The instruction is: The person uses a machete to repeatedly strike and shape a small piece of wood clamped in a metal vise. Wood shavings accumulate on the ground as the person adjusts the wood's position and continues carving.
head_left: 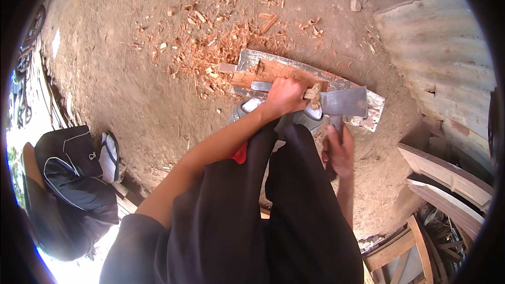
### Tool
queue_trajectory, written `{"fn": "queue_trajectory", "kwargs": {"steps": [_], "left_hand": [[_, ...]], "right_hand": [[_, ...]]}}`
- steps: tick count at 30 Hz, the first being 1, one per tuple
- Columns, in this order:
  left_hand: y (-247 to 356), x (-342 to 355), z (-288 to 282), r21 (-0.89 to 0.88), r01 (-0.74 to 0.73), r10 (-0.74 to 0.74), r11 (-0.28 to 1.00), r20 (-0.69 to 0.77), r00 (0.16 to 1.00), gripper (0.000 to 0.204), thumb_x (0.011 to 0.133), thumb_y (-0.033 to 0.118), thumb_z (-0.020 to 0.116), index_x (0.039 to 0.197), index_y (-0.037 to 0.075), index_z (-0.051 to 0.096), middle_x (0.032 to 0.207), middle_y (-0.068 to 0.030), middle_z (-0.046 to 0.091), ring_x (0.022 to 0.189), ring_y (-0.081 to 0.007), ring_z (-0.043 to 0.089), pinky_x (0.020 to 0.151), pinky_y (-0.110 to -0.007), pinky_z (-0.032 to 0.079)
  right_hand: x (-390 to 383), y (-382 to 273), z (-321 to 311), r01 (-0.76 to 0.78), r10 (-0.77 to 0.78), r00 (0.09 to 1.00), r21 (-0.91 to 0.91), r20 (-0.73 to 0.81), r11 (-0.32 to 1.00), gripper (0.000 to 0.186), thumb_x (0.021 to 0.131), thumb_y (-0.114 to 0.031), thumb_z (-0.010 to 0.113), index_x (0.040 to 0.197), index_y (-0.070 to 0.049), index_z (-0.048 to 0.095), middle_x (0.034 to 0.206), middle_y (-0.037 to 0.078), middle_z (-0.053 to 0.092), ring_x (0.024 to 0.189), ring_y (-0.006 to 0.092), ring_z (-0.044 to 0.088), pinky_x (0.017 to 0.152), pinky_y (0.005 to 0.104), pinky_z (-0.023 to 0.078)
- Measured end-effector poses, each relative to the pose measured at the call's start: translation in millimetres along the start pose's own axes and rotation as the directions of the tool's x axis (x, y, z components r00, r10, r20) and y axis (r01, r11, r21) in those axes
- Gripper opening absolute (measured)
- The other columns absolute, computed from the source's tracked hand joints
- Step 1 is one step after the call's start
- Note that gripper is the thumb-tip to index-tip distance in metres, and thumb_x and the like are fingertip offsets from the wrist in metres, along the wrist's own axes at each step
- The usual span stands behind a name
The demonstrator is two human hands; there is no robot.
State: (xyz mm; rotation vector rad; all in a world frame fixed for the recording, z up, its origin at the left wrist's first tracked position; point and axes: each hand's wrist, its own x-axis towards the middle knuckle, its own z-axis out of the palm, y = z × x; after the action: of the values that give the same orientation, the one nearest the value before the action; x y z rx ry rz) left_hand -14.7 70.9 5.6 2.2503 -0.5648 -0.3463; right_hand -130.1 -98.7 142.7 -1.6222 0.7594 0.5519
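My left hand is closed round a chisel. The chisel's flat metal blade points left over the wood, and its frayed wooden handle end sticks out to the right of my fist. My right hand grips a hatchet by its handle. The hatchet's broad grey head is beside the chisel's handle end; whether they touch I cannot tell. Beneath both tools lies a long wooden piece with worn white paint and bare reddish wood. Part of it is hidden by my left hand and the hatchet.
Wood shavings are scattered on the dirt floor beyond the wood. My shoes are close under its near edge. Corrugated metal sheeting stands at right, above stacked boards. Another person in dark clothing is at left.
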Motion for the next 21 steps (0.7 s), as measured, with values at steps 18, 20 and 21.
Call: {"fn": "queue_trajectory", "kwargs": {"steps": [18,20,21], "left_hand": [[-2,-3,2,-0.015,-0.052,0.051,0.999,-0.017,0.999,0.042,0.076,0.029,0.074,0.115,0.014,0.072,0.071,-0.0179,0.07,0.068,-0.0377,0.071,0.064,-0.051,0.055],[-2,-4,3,-0.01,-0.056,0.056,0.998,-0.004,0.998,0.041,0.076,0.029,0.074,0.114,0.014,0.072,0.07,-0.0171,0.07,0.067,-0.0379,0.071,0.063,-0.051,0.054],[-4,-5,2,-0.002,-0.05,0.05,0.999,-0.004,0.999,0.04,0.076,0.029,0.075,0.113,0.014,0.071,0.07,-0.0168,0.07,0.067,-0.0381,0.071,0.063,-0.051,0.054]], "right_hand": [[-3,2,15,0.147,-0.046,0.953,0.325,-0.3,0.934,0.03,0.108,-0.032,0.053,0.114,-0.002,0.053,0.065,0.003,0.051,0.044,0.0124,0.051,0.038,0.0282,0.042],[1,15,29,0.158,-0.112,0.946,0.131,-0.304,0.979,0.029,0.108,-0.03,0.054,0.11,-0.001,0.054,0.064,0.003,0.05,0.042,0.0128,0.05,0.038,0.0278,0.041],[1,13,23,0.101,-0.079,0.976,0.102,-0.203,0.99,0.028,0.108,-0.029,0.054,0.11,-0.001,0.054,0.065,0.003,0.05,0.042,0.0129,0.05,0.038,0.0278,0.041]]}}
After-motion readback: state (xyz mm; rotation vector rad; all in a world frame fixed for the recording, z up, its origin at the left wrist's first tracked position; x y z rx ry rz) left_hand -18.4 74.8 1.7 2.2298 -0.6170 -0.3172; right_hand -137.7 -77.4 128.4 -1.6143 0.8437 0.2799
